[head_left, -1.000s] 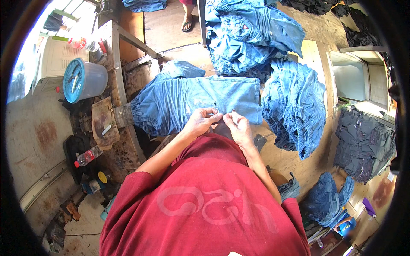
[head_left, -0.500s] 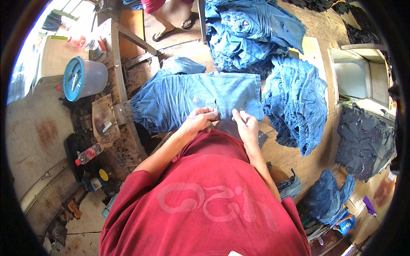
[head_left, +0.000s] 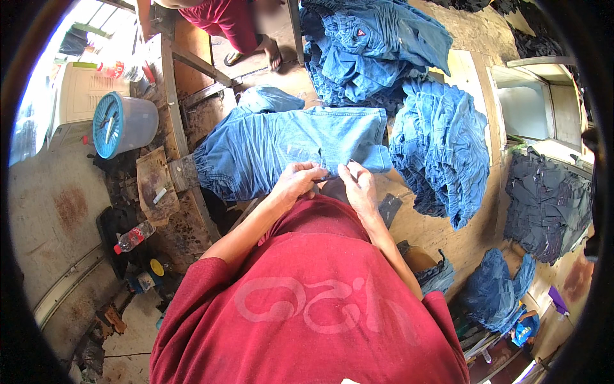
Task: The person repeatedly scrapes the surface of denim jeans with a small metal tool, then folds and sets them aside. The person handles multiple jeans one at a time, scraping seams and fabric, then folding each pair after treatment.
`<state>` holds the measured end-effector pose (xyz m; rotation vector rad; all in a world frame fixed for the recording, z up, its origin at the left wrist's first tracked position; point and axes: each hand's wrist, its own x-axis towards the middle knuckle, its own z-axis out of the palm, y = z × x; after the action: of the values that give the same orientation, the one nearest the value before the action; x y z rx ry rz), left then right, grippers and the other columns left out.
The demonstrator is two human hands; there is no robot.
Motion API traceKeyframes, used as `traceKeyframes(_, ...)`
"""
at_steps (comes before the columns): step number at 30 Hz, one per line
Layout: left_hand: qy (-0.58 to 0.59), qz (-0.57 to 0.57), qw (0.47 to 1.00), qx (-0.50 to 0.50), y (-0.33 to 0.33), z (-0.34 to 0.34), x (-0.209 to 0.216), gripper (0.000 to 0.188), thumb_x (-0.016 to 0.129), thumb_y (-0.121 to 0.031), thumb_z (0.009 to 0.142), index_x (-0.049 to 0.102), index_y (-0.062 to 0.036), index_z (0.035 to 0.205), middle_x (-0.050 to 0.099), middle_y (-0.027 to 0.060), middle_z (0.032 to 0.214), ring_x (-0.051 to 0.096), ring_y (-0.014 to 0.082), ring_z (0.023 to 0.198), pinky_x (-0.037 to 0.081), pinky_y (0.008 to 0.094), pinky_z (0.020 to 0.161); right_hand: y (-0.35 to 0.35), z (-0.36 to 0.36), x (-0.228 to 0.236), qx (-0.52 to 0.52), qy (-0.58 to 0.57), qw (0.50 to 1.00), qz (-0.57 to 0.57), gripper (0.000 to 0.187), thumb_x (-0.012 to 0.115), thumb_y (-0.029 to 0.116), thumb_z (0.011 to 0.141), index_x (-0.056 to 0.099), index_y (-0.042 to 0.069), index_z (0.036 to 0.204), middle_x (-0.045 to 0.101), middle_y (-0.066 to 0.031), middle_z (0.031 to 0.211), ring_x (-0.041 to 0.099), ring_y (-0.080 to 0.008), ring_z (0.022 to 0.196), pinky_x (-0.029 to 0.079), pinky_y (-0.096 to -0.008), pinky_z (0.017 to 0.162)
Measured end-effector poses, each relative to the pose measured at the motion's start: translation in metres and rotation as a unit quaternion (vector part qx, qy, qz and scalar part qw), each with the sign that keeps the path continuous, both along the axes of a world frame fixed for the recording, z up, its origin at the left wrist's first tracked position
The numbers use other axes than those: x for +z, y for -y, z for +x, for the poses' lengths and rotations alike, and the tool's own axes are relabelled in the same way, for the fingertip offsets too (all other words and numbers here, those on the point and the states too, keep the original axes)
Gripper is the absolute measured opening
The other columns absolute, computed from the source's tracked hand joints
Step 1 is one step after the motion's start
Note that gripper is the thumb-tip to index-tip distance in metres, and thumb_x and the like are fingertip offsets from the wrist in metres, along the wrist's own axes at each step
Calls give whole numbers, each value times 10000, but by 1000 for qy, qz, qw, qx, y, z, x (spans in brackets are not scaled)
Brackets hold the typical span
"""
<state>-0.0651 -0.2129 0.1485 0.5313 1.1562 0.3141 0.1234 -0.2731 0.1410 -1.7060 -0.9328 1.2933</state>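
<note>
A pair of blue denim shorts (head_left: 256, 150) lies spread crosswise before me, its gathered elastic waist to the left and a leg hem to the right. Its waist end sits by a wooden board end. My left hand (head_left: 299, 182) pinches the near edge of the leg between thumb and fingers. Close beside it, my right hand (head_left: 360, 191) has its fingertips closed on the same edge, nearer the hem. The hem's near corner is folded and creased. A small dark bit shows at the right fingertips, too small to name.
Heaped denim shorts (head_left: 441, 147) lie right of my work, with another denim pile (head_left: 377, 48) behind. A lidded plastic bucket (head_left: 137, 125) and a bottle (head_left: 135, 235) are at left. Dark cloth pieces (head_left: 543, 205) lie far right. Another person's leg (head_left: 246, 32) shows beyond.
My right hand has moved slightly left, toward my left hand, and the leg's hem corner has folded over. The left hand stays about in place. The other person has shifted.
</note>
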Motion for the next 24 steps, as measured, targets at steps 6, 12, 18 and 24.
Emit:
traceKeyframes(6, 4, 55, 998, -24, 2, 1, -5, 130, 690, -199, 1026, 689, -69, 1019, 696, 4, 789, 526, 57, 514, 413, 220, 480, 1, 1, 6, 5, 25, 1000, 3, 285, 645, 205, 1086, 641, -6, 893, 645, -45, 733, 564, -97, 699, 448, -321, 646)
traceKeyframes(12, 14, 1, 999, 36, 2, -10, -1, 99, 663, -160, 1052, 657, -61, 1048, 620, -21, 828, 471, 51, 522, 423, 236, 486, 0, 9, 0, 15, 38, 999, 11, 292, 652, 218, 1079, 650, -12, 900, 673, -69, 737, 594, -112, 686, 469, -336, 646)
traceKeyframes(18, 14, -25, 1000, -10, -11, -7, 8, 115, 706, -172, 1022, 663, -73, 983, 591, -29, 816, 416, 41, 504, 399, 245, 480, 0, 11, 3, 39, 35, 999, 0, 307, 662, 237, 1072, 652, -6, 884, 671, -59, 715, 579, -118, 660, 470, -352, 635)
traceKeyframes(24, -23, 14, 998, -53, -11, 1, 8, 125, 756, -179, 993, 700, -108, 905, 590, -65, 729, 447, 27, 511, 388, 229, 480, 0, 8, 2, 34, 44, 998, 9, 316, 660, 233, 1079, 629, 5, 863, 644, -36, 698, 555, -106, 659, 459, -341, 627)
